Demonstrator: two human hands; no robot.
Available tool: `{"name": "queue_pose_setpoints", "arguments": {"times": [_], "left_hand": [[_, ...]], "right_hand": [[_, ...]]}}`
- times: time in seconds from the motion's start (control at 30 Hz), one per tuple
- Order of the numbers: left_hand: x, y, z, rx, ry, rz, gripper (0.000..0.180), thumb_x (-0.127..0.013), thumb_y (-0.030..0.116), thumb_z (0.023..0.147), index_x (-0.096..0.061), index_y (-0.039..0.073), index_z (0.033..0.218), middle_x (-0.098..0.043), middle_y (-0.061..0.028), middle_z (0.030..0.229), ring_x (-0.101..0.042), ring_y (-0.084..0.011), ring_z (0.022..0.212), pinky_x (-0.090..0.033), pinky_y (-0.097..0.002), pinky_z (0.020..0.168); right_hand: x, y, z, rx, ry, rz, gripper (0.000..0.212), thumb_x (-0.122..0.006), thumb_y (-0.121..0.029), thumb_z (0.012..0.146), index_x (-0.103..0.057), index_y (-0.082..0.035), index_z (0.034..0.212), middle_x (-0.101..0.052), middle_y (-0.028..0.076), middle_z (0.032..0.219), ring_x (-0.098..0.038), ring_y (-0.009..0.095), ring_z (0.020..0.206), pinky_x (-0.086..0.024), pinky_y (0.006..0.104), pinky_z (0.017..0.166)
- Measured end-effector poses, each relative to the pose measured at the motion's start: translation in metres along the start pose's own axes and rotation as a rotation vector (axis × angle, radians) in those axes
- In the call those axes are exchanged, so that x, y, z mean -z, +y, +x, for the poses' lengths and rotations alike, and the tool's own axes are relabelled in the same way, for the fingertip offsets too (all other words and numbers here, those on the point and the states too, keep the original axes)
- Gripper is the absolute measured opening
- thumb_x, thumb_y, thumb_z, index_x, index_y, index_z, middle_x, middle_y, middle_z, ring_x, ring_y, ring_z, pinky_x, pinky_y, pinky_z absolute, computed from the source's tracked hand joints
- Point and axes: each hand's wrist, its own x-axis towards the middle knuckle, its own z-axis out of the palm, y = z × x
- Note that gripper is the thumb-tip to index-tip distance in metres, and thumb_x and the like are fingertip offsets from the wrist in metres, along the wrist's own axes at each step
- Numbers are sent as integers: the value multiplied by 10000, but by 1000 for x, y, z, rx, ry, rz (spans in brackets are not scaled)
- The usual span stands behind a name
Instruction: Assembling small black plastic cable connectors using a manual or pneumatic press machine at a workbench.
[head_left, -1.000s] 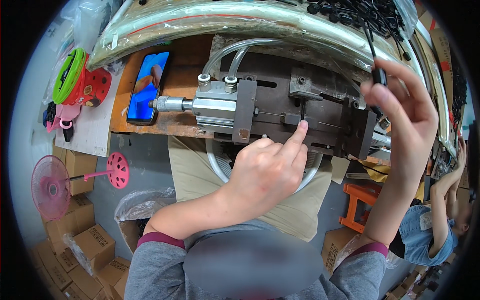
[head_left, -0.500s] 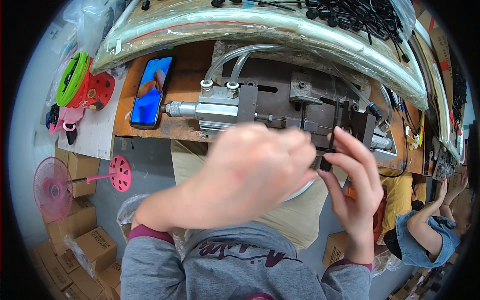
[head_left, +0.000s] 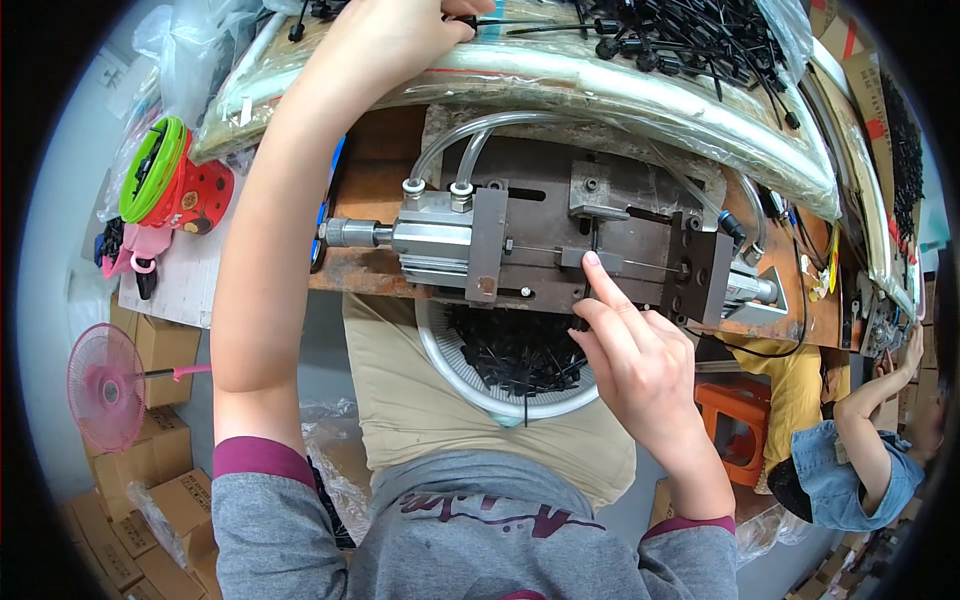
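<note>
My left hand (head_left: 405, 35) reaches to the far raised ledge, its fingertips closed on a thin black plastic strip (head_left: 500, 21) with a thick head. My right hand (head_left: 640, 365) is at the metal fixture (head_left: 540, 220). Its thumb and fingers pinch the thick end of another black plastic strip (head_left: 585, 292), while the index fingertip presses at the small centre block (head_left: 603, 262). That strip runs away from me through the block and is partly hidden by the fingers. Below the fixture, a white-rimmed basket (head_left: 437, 365) holds many black strip pieces.
A heap of black strips (head_left: 690, 45) lies on the plastic-wrapped ledge (head_left: 560, 70). Left are a phone (head_left: 322, 215), mostly behind my forearm, a red bucket (head_left: 205, 175) and a pink fan (head_left: 105, 373). Another person (head_left: 850, 460) sits at the right near an orange stool (head_left: 735, 425).
My left hand has moved from above the fixture to the far ledge, uncovering the basket. My right hand has moved left, bringing its strip to the fixture's centre block.
</note>
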Motion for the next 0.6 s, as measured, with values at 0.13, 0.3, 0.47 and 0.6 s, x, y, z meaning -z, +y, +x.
{"name": "queue_pose_setpoints", "arguments": {"times": [0.13,0.3,0.47,0.6], "left_hand": [[-3,-1,-1,-46,28,-49,237,-686,29,821,-706,-31,1049,-737,-174,966,-722,-255,875,-561,-323,822],[10,44,-31,29,73,-598,246,-735,71,825,-710,-45,1040,-741,-151,912,-708,-183,797,-557,-290,770],[4,64,-83,-57,73,-730,285,-795,-73,721,-715,-39,992,-640,-90,1085,-673,-143,898,-602,-239,779],[-7,78,-118,-195,21,-490,307,-840,22,670,-754,36,965,-668,-143,1190,-683,-200,948,-589,-278,757]], "right_hand": [[1,-1,0,-2,-20,-7,154,-711,-86,787,-644,-33,915,-641,168,1297,-582,115,531,-458,243,574],[9,-3,2,-26,-88,-24,220,-743,-82,756,-655,-35,951,-662,150,1260,-604,142,576,-482,271,568],[40,14,35,-56,26,122,271,-777,-59,766,-682,-22,1016,-705,122,1128,-635,170,664,-504,292,578],[69,63,90,-150,330,63,196,-693,-80,889,-720,-67,1082,-721,19,986,-617,72,751,-463,225,606]]}}
